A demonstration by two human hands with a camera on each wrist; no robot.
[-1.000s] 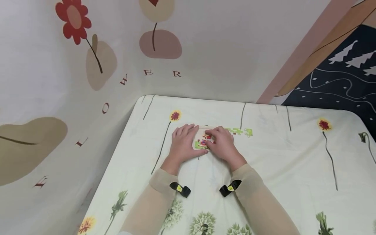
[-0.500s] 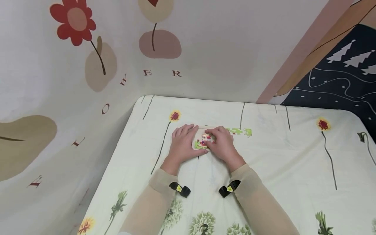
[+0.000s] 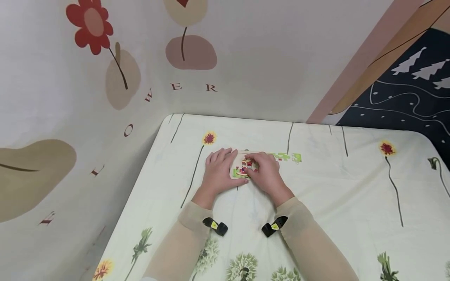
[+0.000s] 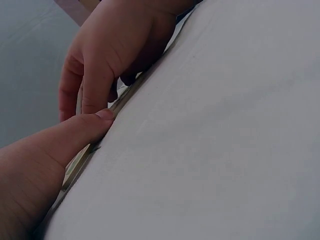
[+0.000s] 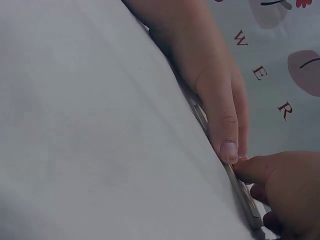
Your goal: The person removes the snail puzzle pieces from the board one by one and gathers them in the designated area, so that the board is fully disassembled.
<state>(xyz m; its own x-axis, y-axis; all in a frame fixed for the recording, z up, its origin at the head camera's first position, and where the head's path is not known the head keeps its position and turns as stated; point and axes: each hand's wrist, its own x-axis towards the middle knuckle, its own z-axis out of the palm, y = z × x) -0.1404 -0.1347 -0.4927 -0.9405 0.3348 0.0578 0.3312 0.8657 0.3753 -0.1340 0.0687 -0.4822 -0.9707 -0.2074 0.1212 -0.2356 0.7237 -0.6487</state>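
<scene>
A small jigsaw puzzle board (image 3: pixel 239 157) with a pale frame lies on the bed-like surface. Its left side is spanned by my left hand (image 3: pixel 218 171), fingers straight and spread, the thumb (image 4: pixel 102 116) along the near edge. From the right, my right hand (image 3: pixel 266 170) reaches over the board and pinches a colourful puzzle piece (image 3: pixel 247 162) between thumb and index finger, low over the picture. Green and red-purple parts of the picture show between the hands. The right part of the board is hidden under my right hand.
Several loose green puzzle pieces (image 3: pixel 283 157) lie in a row right of the board, one corner-shaped piece (image 3: pixel 297 157) at the end. The white flower-printed cloth (image 3: pixel 337 187) covers the surface. A printed fabric wall (image 3: pixel 253 89) rises behind and on the left.
My right fingers shift the pinched puzzle piece slightly, tilting it over the board. My left hand stays in place on the board.
</scene>
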